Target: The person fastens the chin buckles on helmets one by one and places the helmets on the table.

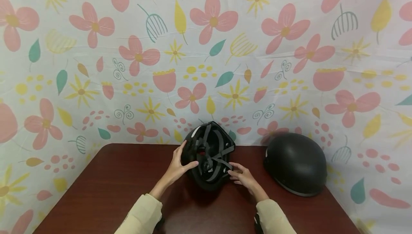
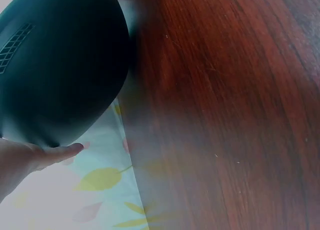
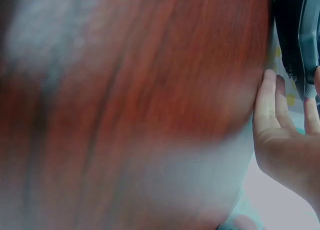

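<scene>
A black helmet point(image 1: 192, 176) is tipped up on the table in the head view, its hollow inside facing me. Grey straps point(image 1: 217, 154) criss-cross the opening. My left hand point(image 1: 177, 160) grips the helmet's left side, thumb over the rim and fingers along the outer shell. In the left wrist view the smooth shell point(image 2: 65, 65) with a mesh vent shows above that hand point(image 2: 30, 162). At the right rim my right hand point(image 1: 243, 176) pinches a grey strap between thumb and index finger. The right wrist view shows the right hand point(image 3: 287, 140) with its other fingers extended, apart from the strap.
A second black helmet point(image 1: 296, 164) sits dome up at the table's right edge. The dark red wooden table point(image 1: 128, 176) reaches back to a flower-patterned cloth point(image 1: 206, 66) hanging behind it.
</scene>
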Available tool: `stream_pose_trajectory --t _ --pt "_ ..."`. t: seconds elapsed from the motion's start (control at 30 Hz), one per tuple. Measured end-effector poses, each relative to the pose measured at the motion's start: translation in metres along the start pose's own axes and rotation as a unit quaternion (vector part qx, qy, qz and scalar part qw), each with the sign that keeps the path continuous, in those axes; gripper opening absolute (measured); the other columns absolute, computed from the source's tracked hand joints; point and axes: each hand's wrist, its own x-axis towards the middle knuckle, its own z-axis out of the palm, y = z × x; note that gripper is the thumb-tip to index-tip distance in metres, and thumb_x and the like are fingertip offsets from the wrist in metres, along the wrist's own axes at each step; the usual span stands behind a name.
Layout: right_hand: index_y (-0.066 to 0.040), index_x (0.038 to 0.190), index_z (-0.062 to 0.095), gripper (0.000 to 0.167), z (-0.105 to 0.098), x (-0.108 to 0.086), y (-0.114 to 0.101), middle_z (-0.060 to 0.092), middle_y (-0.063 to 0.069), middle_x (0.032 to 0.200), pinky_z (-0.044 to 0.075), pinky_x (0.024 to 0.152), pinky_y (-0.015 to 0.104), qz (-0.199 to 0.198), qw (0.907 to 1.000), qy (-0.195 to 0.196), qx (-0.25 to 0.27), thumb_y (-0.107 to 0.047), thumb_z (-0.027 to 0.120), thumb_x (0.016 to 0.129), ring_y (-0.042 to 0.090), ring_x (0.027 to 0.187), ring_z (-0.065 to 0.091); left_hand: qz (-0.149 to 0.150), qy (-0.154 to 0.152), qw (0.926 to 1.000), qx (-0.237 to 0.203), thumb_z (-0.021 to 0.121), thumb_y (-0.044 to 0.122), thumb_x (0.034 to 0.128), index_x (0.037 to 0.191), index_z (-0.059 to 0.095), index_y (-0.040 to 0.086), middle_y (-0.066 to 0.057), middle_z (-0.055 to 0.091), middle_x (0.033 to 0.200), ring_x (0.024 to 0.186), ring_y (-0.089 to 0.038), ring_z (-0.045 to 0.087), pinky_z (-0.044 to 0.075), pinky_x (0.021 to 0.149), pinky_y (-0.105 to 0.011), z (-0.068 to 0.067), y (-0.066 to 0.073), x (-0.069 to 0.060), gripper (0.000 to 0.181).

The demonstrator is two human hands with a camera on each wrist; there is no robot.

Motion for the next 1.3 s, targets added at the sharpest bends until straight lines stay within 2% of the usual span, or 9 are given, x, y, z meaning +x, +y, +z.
stream_pose_trajectory --t 0.2,0.57,0.9,1.1,1.3 --pt "-0.005 0.145 0.044 0.054 -0.003 -0.001 0.002 0.060 0.023 0.126 0.054 0.091 0.044 -0.004 0.9998 -0.019 0.002 -0.024 0.060 0.097 0.029 0.107 0.066 0.000 -0.014 0.9999 -0.008 0.073 0.037 0.0861 0.157 0.009 0.035 -0.015 0.004 0.162 0.149 -0.044 0.011 0.019 0.109 -0.073 0.001 0.000 -0.002 0.096" --pt "-0.004 0.146 0.042 0.056 -0.003 -0.001 0.003 0.060 0.024 0.128 0.052 0.096 0.045 -0.005 0.9995 -0.029 0.006 -0.024 0.060 0.097 0.030 0.110 0.065 0.016 -0.001 0.9999 0.004 0.079 0.039 0.0801 0.158 0.011 0.033 -0.021 0.003 0.161 0.147 -0.050 0.010 0.021 0.106 -0.076 0.005 0.001 -0.003 0.103" --pt "-0.004 0.148 0.039 0.061 -0.005 -0.001 0.003 0.055 0.026 0.132 0.050 0.099 0.048 0.002 0.9988 -0.046 0.013 -0.020 0.064 0.095 0.029 0.113 0.063 0.049 0.031 0.9983 -0.004 0.079 0.025 0.0818 0.156 0.020 0.029 -0.017 0.005 0.162 0.149 -0.047 0.010 0.020 0.108 -0.074 0.010 0.002 -0.006 0.095" --pt "-0.003 0.147 0.041 0.059 -0.004 -0.001 0.002 0.054 0.029 0.133 0.051 0.097 0.047 0.004 0.9992 -0.036 0.015 -0.017 0.064 0.094 0.028 0.110 0.064 0.065 0.040 0.9971 -0.001 0.079 0.019 0.0810 0.156 0.024 0.025 -0.020 0.008 0.161 0.148 -0.047 0.010 0.020 0.109 -0.074 0.014 0.001 -0.004 0.093" --pt "-0.001 0.147 0.040 0.058 -0.006 -0.003 0.003 0.049 0.031 0.137 0.051 0.097 0.047 -0.003 0.9991 -0.041 0.011 -0.018 0.063 0.095 0.032 0.114 0.063 0.080 0.065 0.9947 -0.004 0.078 0.013 0.0811 0.155 0.027 0.021 -0.023 0.012 0.160 0.148 -0.047 0.013 0.022 0.109 -0.072 0.018 0.001 -0.006 0.090"
